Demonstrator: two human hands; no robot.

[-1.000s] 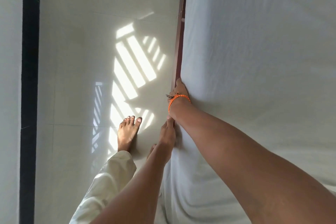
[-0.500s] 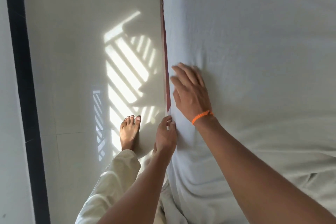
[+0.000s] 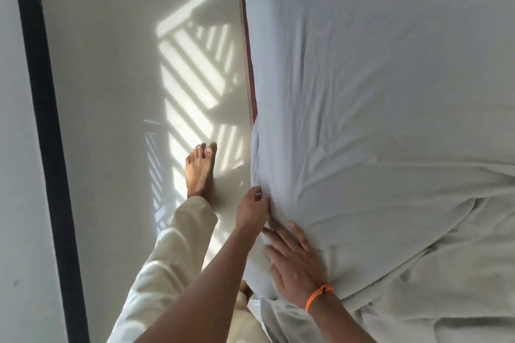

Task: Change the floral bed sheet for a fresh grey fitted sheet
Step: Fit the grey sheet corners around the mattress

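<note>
Tucking step: left hand (image 3: pixel 252 210) pinched the grey fitted sheet (image 3: pixel 376 120) hem at the bed edge, lower centre; right hand (image 3: pixel 295 262) pressed flat, fingers spread. Next probably pull the hem under the mattress.

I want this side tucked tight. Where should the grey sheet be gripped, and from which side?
Probably at the bunched fold on the grey sheet edge, where the left hand already pinches it. Come from the floor side, since the cloth hangs loose there, while the right hand presses the top flat.
</note>
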